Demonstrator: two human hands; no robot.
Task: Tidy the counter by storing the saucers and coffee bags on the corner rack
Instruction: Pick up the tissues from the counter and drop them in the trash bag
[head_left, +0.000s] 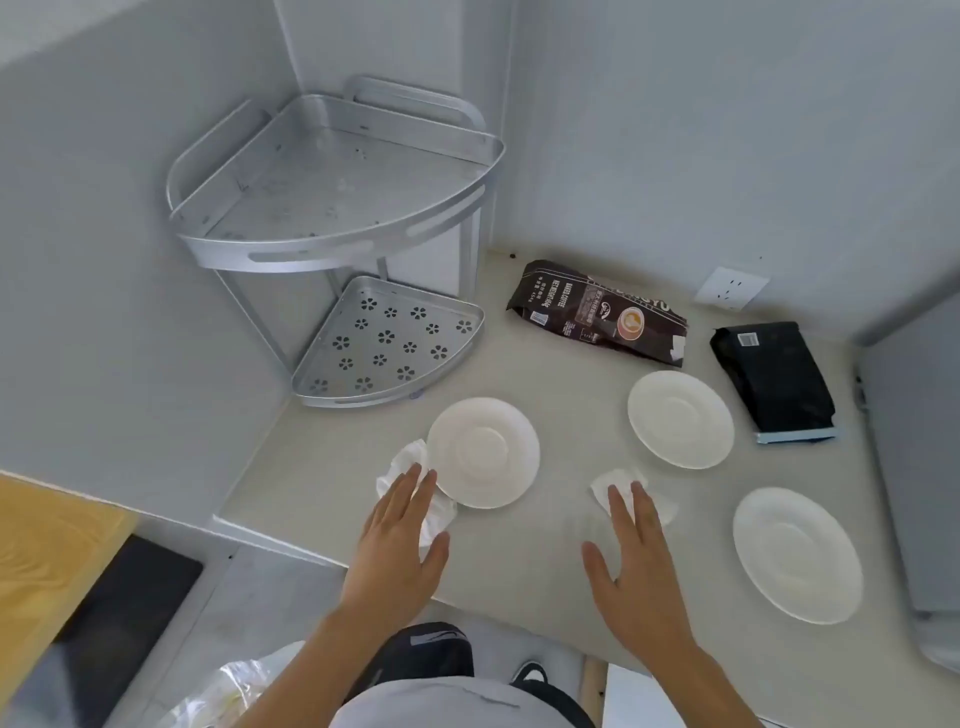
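Note:
A silver two-tier corner rack (332, 244) stands in the wall corner, both shelves bare. Three white saucers lie on the counter: one near the rack (483, 452), one in the middle right (680, 418), one at the front right (797, 553). A dark printed coffee bag (597, 312) lies flat behind them, and a black coffee bag (774, 379) lies further right. My left hand (400, 540) hovers flat over a crumpled white tissue (410, 457) beside the nearest saucer. My right hand (636, 566) is spread flat over another tissue (618, 483). Neither hand holds anything.
The pale counter (519, 561) ends at a front edge near my body. A wall socket (730, 288) sits on the back wall. A grey appliance (914, 467) stands at the right edge. Below left are a yellow surface (47, 561) and a plastic bag (228, 691).

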